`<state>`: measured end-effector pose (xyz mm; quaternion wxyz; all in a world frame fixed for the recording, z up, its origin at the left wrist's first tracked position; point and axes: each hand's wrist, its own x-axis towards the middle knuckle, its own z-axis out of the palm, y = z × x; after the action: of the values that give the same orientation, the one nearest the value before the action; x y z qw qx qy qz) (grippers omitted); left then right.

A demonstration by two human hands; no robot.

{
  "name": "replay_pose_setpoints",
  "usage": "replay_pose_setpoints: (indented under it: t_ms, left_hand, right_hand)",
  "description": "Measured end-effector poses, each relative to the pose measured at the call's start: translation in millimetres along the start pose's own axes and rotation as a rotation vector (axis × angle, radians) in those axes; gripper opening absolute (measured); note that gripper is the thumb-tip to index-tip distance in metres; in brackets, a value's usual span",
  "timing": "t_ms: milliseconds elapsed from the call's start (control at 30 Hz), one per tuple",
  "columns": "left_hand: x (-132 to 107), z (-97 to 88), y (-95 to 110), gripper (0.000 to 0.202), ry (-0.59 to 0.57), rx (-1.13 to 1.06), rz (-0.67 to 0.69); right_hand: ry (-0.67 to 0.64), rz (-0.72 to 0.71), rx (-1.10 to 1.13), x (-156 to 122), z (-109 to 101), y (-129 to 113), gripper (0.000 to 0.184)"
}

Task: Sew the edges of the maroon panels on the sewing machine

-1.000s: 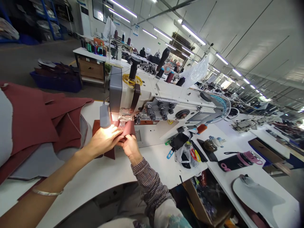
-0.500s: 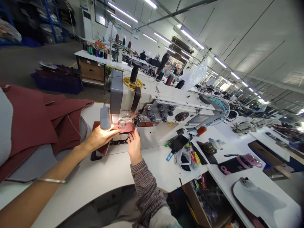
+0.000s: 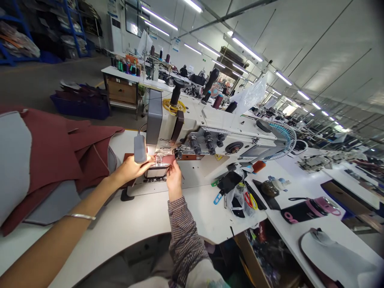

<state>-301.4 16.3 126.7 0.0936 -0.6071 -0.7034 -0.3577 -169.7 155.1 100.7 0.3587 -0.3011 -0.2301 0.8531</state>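
A small maroon fabric piece [image 3: 168, 160] lies under the presser foot of a white sewing machine [image 3: 207, 116]. My left hand [image 3: 131, 170] reaches in from the left, its fingers pressed together on the piece's left end beside the foot. The grey lamp box [image 3: 139, 149] partly covers those fingers. On the other side, my right hand [image 3: 174, 176] pinches the right end of the same piece between thumb and fingers. The needle tip is too small to make out.
Large maroon fabric panels [image 3: 57, 148] with grey backing lie on the left of the table. Right of the machine are scissors [image 3: 251, 201], a blue-handled tool [image 3: 218, 197] and a plastic bag. A dark bottle [image 3: 309, 209] lies farther right, near a grey cut piece [image 3: 333, 252].
The whole view has shifted slightly, so things sit farther right. The maroon piece now looks flatter and narrower at the foot. Both hands keep their hold on it.
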Motion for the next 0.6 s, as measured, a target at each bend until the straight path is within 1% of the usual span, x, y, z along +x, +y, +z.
replay_pose_setpoints:
  t_ms: [100, 167, 300, 367, 500, 600]
  left_hand:
    - [3, 1.4, -4, 0.041, -0.027, -0.032, -0.045]
    - [4, 1.6, -5, 0.041, -0.031, -0.066, -0.050]
    - [6, 2.0, -8, 0.037, -0.003, -0.078, -0.039]
    - [7, 1.5, -8, 0.035, 0.017, -0.070, -0.041]
    - [9, -1.0, 3, 0.034, 0.056, -0.073, -0.023]
    - [7, -1.7, 13, 0.029, 0.069, -0.015, -0.050]
  right_hand:
    - [-0.030, -0.013, -0.024, 0, -1, 0, 0.011]
    - [-0.020, -0.023, -0.034, -1, -2, 0, 0.012]
    - [0.023, -0.042, -0.037, 1, -2, 1, 0.013]
    - [0.012, -0.038, -0.042, 3, -2, 1, 0.012]
    - [-0.023, -0.040, -0.057, 7, -3, 1, 0.009]
    - [-0.037, -0.026, -0.079, 14, -4, 0, 0.008]
